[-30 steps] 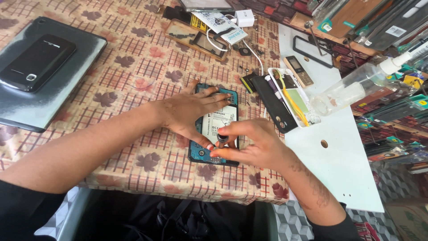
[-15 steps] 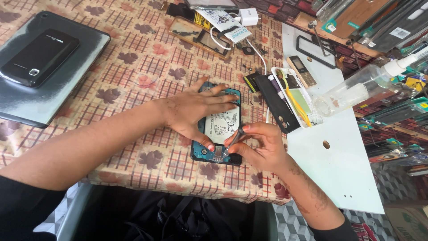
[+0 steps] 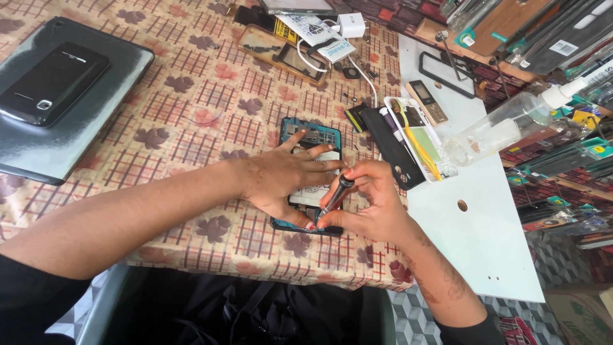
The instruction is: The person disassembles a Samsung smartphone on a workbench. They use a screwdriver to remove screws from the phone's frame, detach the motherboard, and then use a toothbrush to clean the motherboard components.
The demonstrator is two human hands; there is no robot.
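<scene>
An opened phone [image 3: 311,138] with a teal frame lies back-side up on the patterned tablecloth, its circuit board and white battery exposed. My left hand [image 3: 281,179] lies flat across its middle, fingers spread, pressing it down. My right hand [image 3: 364,204] grips a small silver-handled screwdriver [image 3: 337,193], tilted, with its tip down at the phone's near end. The lower part of the phone is hidden under both hands.
A dark phone [image 3: 51,83] rests on a grey tablet [image 3: 96,108] at the far left. Phone parts, a black cover [image 3: 394,156] and a white tray lie right of the opened phone. A clear spray bottle [image 3: 511,124] lies on a white board [image 3: 485,236]. Cables and a charger sit at the back.
My right hand has shifted slightly and now holds the screwdriver more upright at the phone's near end. My left hand stays pressed on the phone.
</scene>
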